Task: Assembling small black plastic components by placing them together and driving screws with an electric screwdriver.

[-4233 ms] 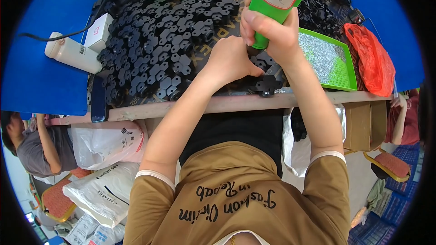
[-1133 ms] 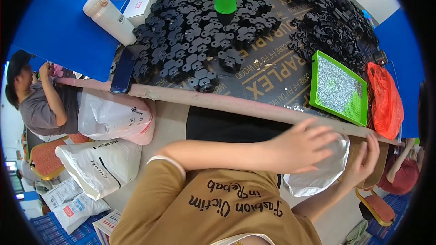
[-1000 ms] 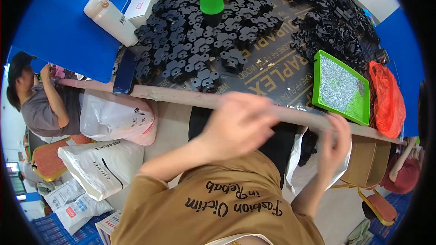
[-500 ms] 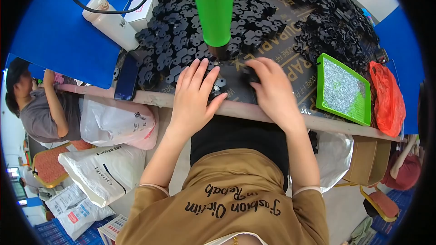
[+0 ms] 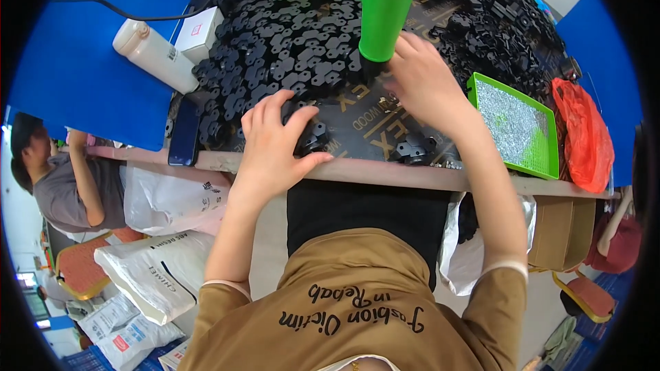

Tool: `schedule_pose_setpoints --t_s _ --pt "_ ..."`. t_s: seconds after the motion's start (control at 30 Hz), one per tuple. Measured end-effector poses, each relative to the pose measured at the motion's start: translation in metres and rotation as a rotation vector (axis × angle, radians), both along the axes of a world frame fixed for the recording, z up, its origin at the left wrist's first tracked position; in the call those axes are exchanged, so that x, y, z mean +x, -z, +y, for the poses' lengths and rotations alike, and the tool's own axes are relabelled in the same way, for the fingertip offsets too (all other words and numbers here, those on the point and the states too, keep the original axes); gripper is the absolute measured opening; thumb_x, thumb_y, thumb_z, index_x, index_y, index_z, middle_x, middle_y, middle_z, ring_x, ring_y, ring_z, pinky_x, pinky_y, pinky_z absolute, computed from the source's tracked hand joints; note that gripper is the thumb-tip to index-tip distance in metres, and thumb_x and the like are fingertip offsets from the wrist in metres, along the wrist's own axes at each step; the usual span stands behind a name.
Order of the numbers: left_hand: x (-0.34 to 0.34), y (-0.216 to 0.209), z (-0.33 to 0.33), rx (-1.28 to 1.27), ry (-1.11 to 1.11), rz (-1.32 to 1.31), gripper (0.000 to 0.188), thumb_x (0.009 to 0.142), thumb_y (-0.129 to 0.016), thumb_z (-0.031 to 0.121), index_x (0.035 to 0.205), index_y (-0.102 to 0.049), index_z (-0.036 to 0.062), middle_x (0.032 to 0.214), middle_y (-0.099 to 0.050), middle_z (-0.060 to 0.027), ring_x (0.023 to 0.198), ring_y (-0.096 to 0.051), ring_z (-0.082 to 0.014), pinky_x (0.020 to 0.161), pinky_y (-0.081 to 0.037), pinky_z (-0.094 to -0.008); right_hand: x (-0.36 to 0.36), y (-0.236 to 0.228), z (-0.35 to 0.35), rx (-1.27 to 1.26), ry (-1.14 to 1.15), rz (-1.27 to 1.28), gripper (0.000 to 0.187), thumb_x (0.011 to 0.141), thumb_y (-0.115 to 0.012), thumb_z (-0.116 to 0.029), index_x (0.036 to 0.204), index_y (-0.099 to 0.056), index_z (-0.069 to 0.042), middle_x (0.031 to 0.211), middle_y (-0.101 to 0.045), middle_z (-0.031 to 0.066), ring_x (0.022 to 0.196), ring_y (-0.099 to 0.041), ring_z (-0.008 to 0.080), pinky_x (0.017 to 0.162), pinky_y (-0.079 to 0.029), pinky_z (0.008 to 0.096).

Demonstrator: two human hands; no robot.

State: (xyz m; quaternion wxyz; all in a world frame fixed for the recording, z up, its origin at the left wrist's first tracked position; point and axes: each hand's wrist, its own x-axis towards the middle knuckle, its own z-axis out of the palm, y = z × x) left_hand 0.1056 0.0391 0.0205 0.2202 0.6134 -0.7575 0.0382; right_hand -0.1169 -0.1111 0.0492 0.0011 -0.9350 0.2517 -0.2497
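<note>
My left hand (image 5: 265, 148) rests near the table edge with fingers and thumb spread. Between its thumb and forefinger is a black plastic part (image 5: 316, 139) with shiny spots, partly covered by the hand. My right hand (image 5: 425, 86), somewhat blurred, reaches up to the lower end of a green electric screwdriver (image 5: 386, 17) that points down with a dark nose. Its fingers close on the tool from the right, partly hidden behind it. Another black part (image 5: 416, 148) lies at the table edge, below my right wrist.
Flat black pieces (image 5: 275, 48) cover the table's far left. Smaller black parts lie far right. A green tray (image 5: 515, 127) holds small silvery pieces beside a red plastic bag (image 5: 583, 134). At left are a white bottle (image 5: 155, 55), a white box (image 5: 199, 33) and a phone (image 5: 184, 130).
My right hand has left the table edge and moved up and right to the screwdriver, which has shifted right. A black part now shows at the edge. My left hand has spread wider, slightly left.
</note>
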Motion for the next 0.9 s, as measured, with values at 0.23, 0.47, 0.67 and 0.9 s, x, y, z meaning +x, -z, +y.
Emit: schedule_pose_setpoints --t_s 0.23,0.47,0.67,0.9 --pt "-0.002 0.001 0.0 0.001 -0.06 0.04 0.079 0.061 -0.086 0.031 0.126 -0.047 0.0078 0.124 -0.046 -0.0157 0.118 -0.042 -0.0327 0.099 -0.03 -0.0454 0.004 0.003 -0.025 0.008 0.074 0.278 0.045 0.068 -0.072 -0.005 0.112 -0.058 -0.007 0.114 -0.058 0.0094 0.113 -0.052 0.0278 0.093 -0.042 0.0402" --pt "-0.002 -0.004 -0.002 0.033 -0.047 0.06 0.079 0.062 -0.085 0.027 0.129 -0.046 0.008 0.122 -0.047 -0.0159 0.117 -0.042 -0.0327 0.097 -0.031 -0.0437 -0.05 -0.002 0.022 0.44 0.169 0.085 0.042 0.072 -0.076 -0.009 0.107 -0.055 -0.002 0.097 -0.063 0.0159 0.095 -0.06 0.0334 0.082 -0.048 0.0399" --pt "-0.004 -0.008 0.0 0.141 -0.022 0.021 0.074 0.065 -0.083 0.029 0.128 -0.051 0.0105 0.125 -0.048 -0.0185 0.118 -0.042 -0.034 0.096 -0.032 -0.044 -0.056 0.011 0.021 0.691 0.063 0.004 0.039 0.079 -0.073 -0.016 0.113 -0.058 -0.002 0.096 -0.059 0.0122 0.092 -0.059 0.0282 0.081 -0.048 0.0369" --pt "-0.013 -0.005 -0.005 0.104 0.008 -0.022 0.049 0.064 -0.081 0.029 0.106 -0.064 0.0121 0.124 -0.049 -0.0186 0.117 -0.044 -0.0357 0.096 -0.033 -0.0454 -0.062 0.019 0.043 0.424 -0.143 0.034 0.075 0.074 -0.076 -0.045 0.135 -0.048 -0.01 0.142 -0.042 0.0207 0.13 -0.04 0.0408 0.108 -0.035 0.045"
